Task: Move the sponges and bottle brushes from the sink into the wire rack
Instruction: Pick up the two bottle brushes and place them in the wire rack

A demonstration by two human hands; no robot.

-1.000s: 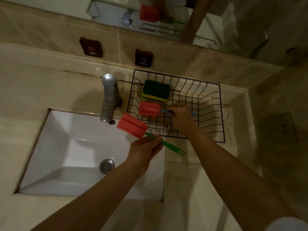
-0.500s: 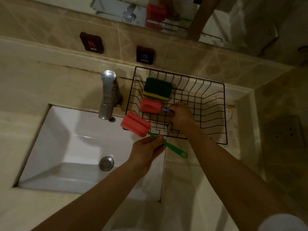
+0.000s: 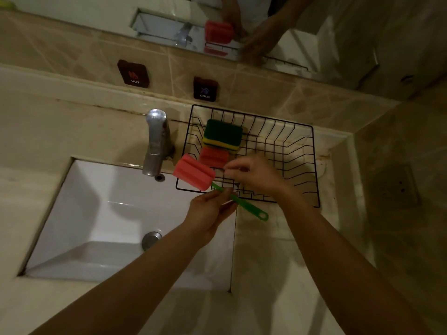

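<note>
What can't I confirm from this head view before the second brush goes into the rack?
- Handle of the brush in the wire rack: only its red sponge head shows; the right hand covers the rest.
- Whether the right hand grips anything: fingers blurred.
- Number of stacked sponges: too dim.
- Sink's near right area: hidden by the left hand holding the green-handled brush.

Two bottle brushes (image 3: pixel 194 172), one sponge (image 3: pixel 222 133)

Dim beige tiled wall (image 3: pixel 278 93), mirror (image 3: pixel 169 10) above, marble-look counter (image 3: pixel 72 122).
</note>
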